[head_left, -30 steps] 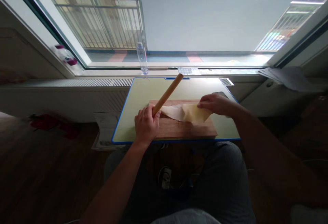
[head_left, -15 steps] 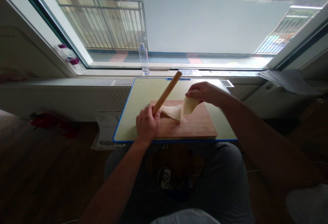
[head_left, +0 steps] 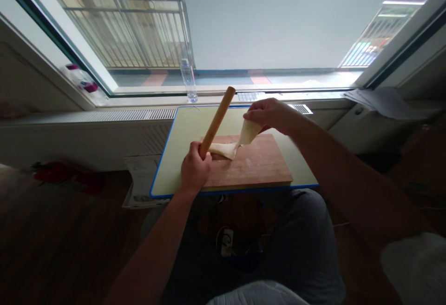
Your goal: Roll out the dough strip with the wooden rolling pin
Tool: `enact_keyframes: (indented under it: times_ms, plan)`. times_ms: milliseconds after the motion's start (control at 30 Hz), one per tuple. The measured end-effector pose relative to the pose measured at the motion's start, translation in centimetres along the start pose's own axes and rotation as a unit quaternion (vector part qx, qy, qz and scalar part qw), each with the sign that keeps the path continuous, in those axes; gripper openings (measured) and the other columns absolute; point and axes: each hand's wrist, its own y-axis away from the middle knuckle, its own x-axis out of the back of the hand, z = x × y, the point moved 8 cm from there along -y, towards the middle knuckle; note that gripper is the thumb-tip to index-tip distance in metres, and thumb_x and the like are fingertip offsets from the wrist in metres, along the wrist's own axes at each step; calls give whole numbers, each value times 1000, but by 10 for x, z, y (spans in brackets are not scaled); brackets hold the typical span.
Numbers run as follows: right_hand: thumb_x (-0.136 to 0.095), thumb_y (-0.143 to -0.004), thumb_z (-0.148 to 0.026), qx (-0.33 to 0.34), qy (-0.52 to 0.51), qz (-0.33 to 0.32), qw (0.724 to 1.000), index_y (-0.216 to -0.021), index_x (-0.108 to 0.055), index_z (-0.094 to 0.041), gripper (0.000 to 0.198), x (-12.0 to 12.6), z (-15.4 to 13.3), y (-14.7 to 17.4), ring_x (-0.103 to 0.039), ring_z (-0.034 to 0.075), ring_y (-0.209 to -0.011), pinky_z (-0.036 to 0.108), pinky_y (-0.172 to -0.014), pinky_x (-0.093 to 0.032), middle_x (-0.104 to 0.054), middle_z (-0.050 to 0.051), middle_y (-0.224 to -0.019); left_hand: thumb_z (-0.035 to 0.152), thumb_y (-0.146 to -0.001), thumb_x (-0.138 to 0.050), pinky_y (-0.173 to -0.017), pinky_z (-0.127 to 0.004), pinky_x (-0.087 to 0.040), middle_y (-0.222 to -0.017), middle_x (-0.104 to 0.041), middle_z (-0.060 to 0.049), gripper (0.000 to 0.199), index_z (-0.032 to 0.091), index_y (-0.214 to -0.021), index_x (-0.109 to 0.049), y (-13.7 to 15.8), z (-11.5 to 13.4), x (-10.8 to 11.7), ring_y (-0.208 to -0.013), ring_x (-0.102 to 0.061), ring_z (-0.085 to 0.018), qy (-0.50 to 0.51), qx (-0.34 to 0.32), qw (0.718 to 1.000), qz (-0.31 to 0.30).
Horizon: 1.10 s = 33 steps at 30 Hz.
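A wooden rolling pin [head_left: 219, 118] slants up from my left hand [head_left: 195, 168], which is closed round its lower end at the left side of the wooden board [head_left: 256, 168]. My right hand [head_left: 267, 113] pinches one end of a flat strip of pale dough [head_left: 249, 132] and holds it above the board. From there the dough hangs down, twists at a narrow fold, and its other part lies on the board toward my left hand. Whether my left fingers also touch the dough is hidden. Flour marks the board's surface.
Under the board is a small pale-green table [head_left: 167, 165] with a blue edge. A clear bottle [head_left: 188, 82] stands on the windowsill behind it, and another bottle [head_left: 83, 81] with a purple cap is at the left. Papers [head_left: 379, 102] lie at the right.
My right hand has lifted the dough end slightly higher, and the dough hangs more stretched with a tighter twist. The whole view has shifted a little; the rolling pin stays in my left hand.
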Motion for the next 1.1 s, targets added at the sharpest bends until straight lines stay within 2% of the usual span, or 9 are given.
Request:
enact_keyframes:
  times_ms: [167, 267, 433, 600, 733, 800, 900, 1000, 1100]
  plan:
    - [-87, -77, -40, -33, 28, 58, 997, -73, -72, -18, 27, 34, 34, 32, -65, 15, -64, 23, -52, -59, -67, 3, -69, 26, -82, -77, -92, -32, -56, -112, -82, -4, 50, 25, -131, -68, -23, 2, 0, -106, -77, -26, 28, -39, 997, -63]
    - [-85, -77, -45, -63, 40, 57, 996, -75, -74, -18, 29, 48, 65, 46, -67, 16, -65, 25, -53, -60, -69, 5, -72, 29, -78, -79, -94, -31, -55, -118, -83, -3, 55, 27, -133, -75, -36, 9, -5, -108, -77, -26, 39, -82, 986, -138]
    - [-92, -67, -48, -120, 115, 13, 986, -74, -76, -21, 32, 56, 116, 45, -62, 16, -56, 26, -44, -55, -68, 3, -65, 33, -77, -75, -73, -28, -51, -100, -86, 0, 47, 32, -123, -83, -50, 15, -11, -91, -78, -25, -32, -98, 967, -232]
    - [-86, -75, -43, -95, 263, -8, 960, -76, -80, -22, 22, 46, 119, 32, -62, 18, -59, 29, -50, -49, -68, 3, -63, 36, -77, -75, -67, -30, -49, -88, -84, -2, 38, 29, -114, -86, -51, 23, 0, -83, -76, -25, -47, -102, 976, -185]
    - [-74, -89, -43, -49, 341, 18, 939, -100, -83, -20, 26, 20, 99, 21, -73, 26, -89, 37, -80, -57, -81, 10, -96, 38, -79, -77, -69, -31, -49, -84, -82, -2, 33, 28, -110, -85, -46, 34, 12, -80, -75, -24, -11, -118, 984, -135]
    - [-70, -93, -37, 17, 358, 28, 933, -114, -83, -21, 29, -1, 82, 14, -71, 31, -112, 43, -100, -54, -81, 12, -118, 37, -80, -76, -70, -30, -50, -82, -81, -1, 34, 28, -112, -85, -43, 41, 18, -80, -75, -24, -1, -134, 985, -113]
    - [-67, -89, -26, 81, 270, -32, 959, -114, -83, -23, 29, -33, 69, 6, -66, 31, -124, 40, -106, -51, -79, 8, -127, 38, -82, -75, -72, -30, -51, -86, -82, 0, 38, 28, -118, -83, -40, 53, 27, -82, -75, -23, 5, -157, 984, -88]
    - [-66, -80, -26, 54, 86, -126, 987, -100, -81, -20, 26, -51, 69, 4, -71, 24, -95, 33, -85, -55, -79, 5, -98, 37, -83, -74, -75, -30, -53, -88, -82, 1, 38, 28, -120, -82, -36, 63, 36, -83, -75, -22, 3, -175, 981, -79]
    - [-72, -68, -26, 41, -71, -152, 985, -98, -77, -18, 31, -46, 61, 9, -67, 18, -80, 28, -74, -52, -75, 1, -86, 36, -83, -75, -81, -31, -55, -98, -84, 0, 40, 28, -121, -81, -35, 74, 48, -88, -76, -23, 13, -195, 978, -75]
